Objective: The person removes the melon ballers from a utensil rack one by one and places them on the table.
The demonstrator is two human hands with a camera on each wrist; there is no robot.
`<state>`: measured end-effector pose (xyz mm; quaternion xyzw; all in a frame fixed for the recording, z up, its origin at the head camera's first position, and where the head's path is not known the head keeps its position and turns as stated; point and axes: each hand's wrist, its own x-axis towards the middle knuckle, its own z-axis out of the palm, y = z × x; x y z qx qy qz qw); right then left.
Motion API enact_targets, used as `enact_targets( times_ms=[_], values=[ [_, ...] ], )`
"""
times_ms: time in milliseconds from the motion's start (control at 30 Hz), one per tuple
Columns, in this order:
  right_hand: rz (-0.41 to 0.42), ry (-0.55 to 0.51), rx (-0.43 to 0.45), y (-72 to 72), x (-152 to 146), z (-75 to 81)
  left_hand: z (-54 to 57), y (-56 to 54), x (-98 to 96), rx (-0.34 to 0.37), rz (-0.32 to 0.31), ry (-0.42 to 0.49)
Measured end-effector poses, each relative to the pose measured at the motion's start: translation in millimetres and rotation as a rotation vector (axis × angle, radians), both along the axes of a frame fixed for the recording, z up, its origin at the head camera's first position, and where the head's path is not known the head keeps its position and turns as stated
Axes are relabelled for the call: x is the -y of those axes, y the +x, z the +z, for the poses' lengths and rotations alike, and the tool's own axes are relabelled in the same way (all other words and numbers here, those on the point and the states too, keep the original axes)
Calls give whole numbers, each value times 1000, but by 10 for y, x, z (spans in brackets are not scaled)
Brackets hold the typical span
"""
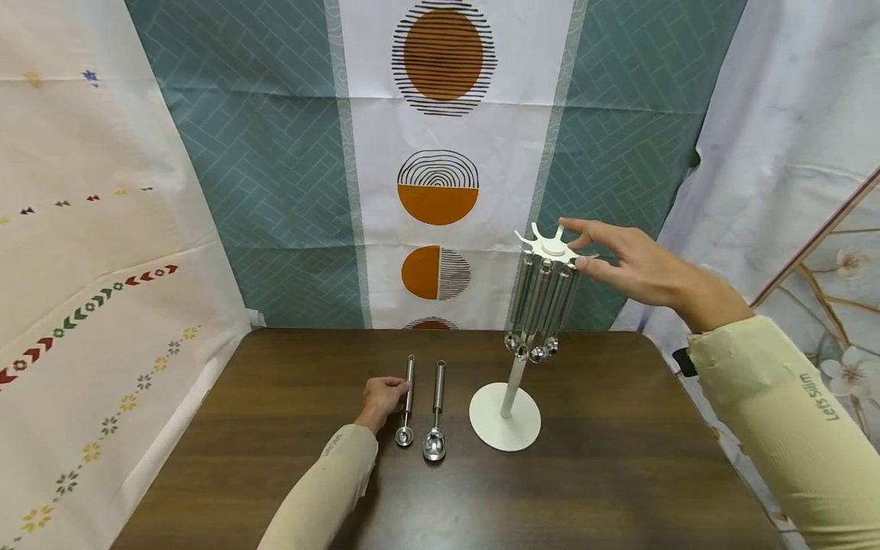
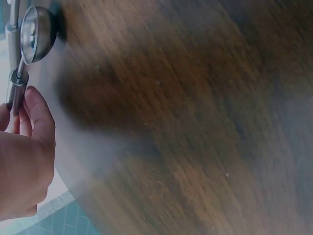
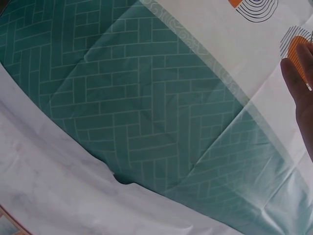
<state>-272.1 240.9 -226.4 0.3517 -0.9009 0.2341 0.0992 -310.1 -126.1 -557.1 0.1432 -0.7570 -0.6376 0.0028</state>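
On the brown table (image 1: 591, 489) lies a small metal scoop (image 1: 404, 436) with a round bowl. My left hand (image 1: 383, 399) pinches its handle between thumb and fingers. The left wrist view shows the scoop's deep bowl (image 2: 39, 35) close up, just beyond the left hand (image 2: 29, 161). To its right lies a larger metal scoop (image 1: 435, 443), untouched. My right hand (image 1: 629, 263) touches the hooks at the top of a white utensil stand (image 1: 505, 424), its fingers stretched out. Several metal utensils (image 1: 543, 298) hang from the stand. In the right wrist view only part of the right hand (image 3: 303, 88) shows.
A green and white patterned cloth (image 1: 440, 130) hangs behind the table. Pale cloths hang at the left (image 1: 103, 252) and right (image 1: 777, 153). The stand's round base rests on the table, right of both lying scoops.
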Motion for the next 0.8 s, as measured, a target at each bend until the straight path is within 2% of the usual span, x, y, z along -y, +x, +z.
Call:
enact_targets(
  times_ms=[167,233,467,633,800],
  values=[
    [3,-7,-3,-10,-4,-8,-18,-19,4,-3,11,-32],
    [4,-7,-1,-12,-6,-11,-19,-23,3,2,14,-78],
    [6,-7,1,-7,-9,-25,6,-24,-1,-27,-13,-417],
    [5,-7,-3,-6,0,-25,22,-27,-1,-38,-20,-459],
    [9,-2,-16,-8,0,-22,0,-44,-4,-27,-10,-462]
  ],
)
